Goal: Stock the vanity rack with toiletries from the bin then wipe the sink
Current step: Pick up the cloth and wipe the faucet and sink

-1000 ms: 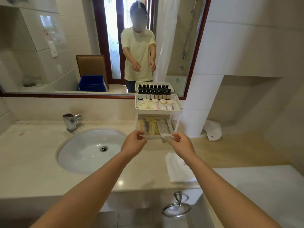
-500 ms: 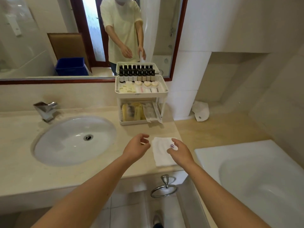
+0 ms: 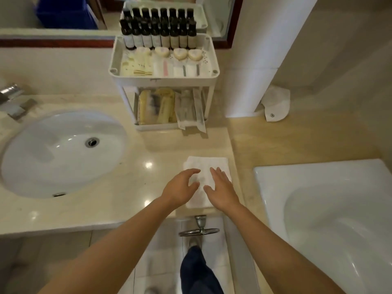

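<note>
A white two-tier vanity rack (image 3: pixel 214 66) stands on the counter against the mirror. Its top tier holds dark bottles (image 3: pixel 157 32), round soaps and small packets; its lower tier holds yellow and clear wrapped packets (image 3: pixel 169 107). A folded white cloth (image 3: pixel 206 164) lies on the counter in front of the rack. My left hand (image 3: pixel 180 188) and my right hand (image 3: pixel 222 189) hover over the cloth with fingers spread and loosely bent, holding nothing. The oval white sink (image 3: pixel 61 151) sits to the left, its tap (image 3: pixel 12 101) behind it.
A white bathtub (image 3: pixel 331 219) fills the right side beyond the counter edge. A crumpled white bag (image 3: pixel 275 107) lies in the alcove at the back right. A metal towel ring (image 3: pixel 199 229) hangs below the counter. My leg shows on the floor.
Both hands have left the rack's lower tier and come down toward me, over the folded cloth. My fingers have opened out, and my view has tilted down.
</note>
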Demonstrator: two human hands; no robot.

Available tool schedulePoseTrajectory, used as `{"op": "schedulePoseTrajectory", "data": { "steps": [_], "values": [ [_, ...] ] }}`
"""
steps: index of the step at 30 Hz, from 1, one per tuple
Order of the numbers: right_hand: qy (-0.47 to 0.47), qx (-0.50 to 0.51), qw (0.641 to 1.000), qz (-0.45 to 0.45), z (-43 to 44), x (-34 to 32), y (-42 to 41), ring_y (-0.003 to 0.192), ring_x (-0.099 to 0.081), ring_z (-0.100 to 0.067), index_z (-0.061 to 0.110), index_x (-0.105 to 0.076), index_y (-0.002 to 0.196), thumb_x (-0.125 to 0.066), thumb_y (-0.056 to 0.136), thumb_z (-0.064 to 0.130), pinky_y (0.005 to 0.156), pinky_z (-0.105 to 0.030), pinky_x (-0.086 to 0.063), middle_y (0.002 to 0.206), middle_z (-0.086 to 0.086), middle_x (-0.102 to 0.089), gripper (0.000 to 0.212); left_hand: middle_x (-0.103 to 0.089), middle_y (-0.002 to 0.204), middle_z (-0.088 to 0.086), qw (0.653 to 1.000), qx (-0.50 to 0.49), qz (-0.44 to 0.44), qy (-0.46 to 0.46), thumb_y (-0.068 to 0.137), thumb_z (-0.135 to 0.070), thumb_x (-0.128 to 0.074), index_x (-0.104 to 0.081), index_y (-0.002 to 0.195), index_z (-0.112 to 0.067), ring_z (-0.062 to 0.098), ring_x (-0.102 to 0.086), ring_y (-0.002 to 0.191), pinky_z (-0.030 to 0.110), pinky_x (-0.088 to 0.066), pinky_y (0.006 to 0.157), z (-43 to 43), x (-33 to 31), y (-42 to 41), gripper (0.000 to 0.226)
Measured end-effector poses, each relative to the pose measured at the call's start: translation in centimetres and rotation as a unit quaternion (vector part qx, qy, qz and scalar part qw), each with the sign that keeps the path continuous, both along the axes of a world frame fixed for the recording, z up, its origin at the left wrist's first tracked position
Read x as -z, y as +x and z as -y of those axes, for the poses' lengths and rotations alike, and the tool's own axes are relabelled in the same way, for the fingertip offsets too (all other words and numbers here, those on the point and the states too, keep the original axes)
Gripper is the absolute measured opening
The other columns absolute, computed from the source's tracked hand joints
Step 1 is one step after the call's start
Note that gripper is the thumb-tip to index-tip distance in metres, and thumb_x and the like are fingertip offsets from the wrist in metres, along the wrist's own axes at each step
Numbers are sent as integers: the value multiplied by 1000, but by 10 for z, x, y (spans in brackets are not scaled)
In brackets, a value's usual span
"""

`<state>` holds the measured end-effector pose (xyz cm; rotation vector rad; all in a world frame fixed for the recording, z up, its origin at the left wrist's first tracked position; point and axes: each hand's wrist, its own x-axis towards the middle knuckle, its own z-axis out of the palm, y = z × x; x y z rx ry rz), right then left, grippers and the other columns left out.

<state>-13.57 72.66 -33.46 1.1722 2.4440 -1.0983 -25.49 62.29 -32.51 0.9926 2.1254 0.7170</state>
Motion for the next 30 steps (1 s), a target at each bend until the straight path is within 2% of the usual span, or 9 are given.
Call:
{"op": "schedulePoseTrajectory", "data": {
  "steps": [2,6,11,13,16,19,23,26,30],
  "values": [
    [31,-40,999,0,-9,9,-3,150,3,-16,24,-14,155,-42,100,29,122,-37,-2,164,0,-2,62,-42,148,-5,1000,6,-9,-1,97,-22,-51,-44,141,-25,14,-37,138,21,-30,103,-9,13,-1,45],
    [103,-119,987,43,-22,29,-5,150,10,-18,28,-11,155,-39,100,36,122,-42,4,163,1,3,61,-30,156,-1,996,26,-79,-25,96,-16,-48,-43,142,-24,26,-10,149,37,-23,117,-19,39,-4,46],
    [144,-201,965,86,-30,47,-6,146,25,-26,37,1,153,-30,100,46,118,-52,10,161,7,19,62,-8,162,-2,981,75,-147,-99,95,-5,-33,-23,152,-28,41,3,147,48,4,120,-25,51,0,61],
    [154,-221,959,93,-32,52,-4,144,30,-27,36,5,153,-25,100,48,117,-53,12,160,6,23,62,-11,162,-1,978,76,-171,-94,94,-4,-37,-25,151,-27,40,-7,147,47,-2,121,-24,51,1,63],
    [182,-238,949,97,-29,54,-4,141,33,-30,30,9,154,-1,90,54,115,-51,19,160,-1,24,69,-33,155,0,976,51,-204,-62,90,-5,-48,-45,142,-28,36,-34,139,43,-21,118,-25,54,-4,57],
    [189,-240,947,100,-25,56,-8,140,35,-34,27,14,153,12,81,54,115,-52,20,158,-3,28,77,-54,140,-2,973,15,-229,-32,83,-2,-56,-62,126,-28,32,-53,119,42,-41,101,-29,55,-9,50],
    [180,-247,945,116,-29,55,-16,138,38,-34,27,21,150,4,90,53,115,-52,19,156,-4,32,68,-62,130,-2,982,-29,-185,0,85,3,-49,-66,121,-21,28,-55,111,36,-46,88,-39,49,-22,46],
    [163,-259,943,128,-40,50,-26,139,37,-33,27,23,149,-13,102,46,116,-51,18,155,-3,35,63,-63,128,-2,984,-35,-174,1,86,3,-45,-65,123,-18,27,-54,111,33,-44,88,-48,47,-35,47],
    [151,-269,940,144,-57,46,-43,139,38,-32,28,25,149,-15,102,46,117,-50,16,153,-1,37,64,-63,129,-3,983,-28,-182,-2,83,3,-44,-66,121,-19,26,-56,112,34,-46,91,-61,48,-50,49]
  ]
}}
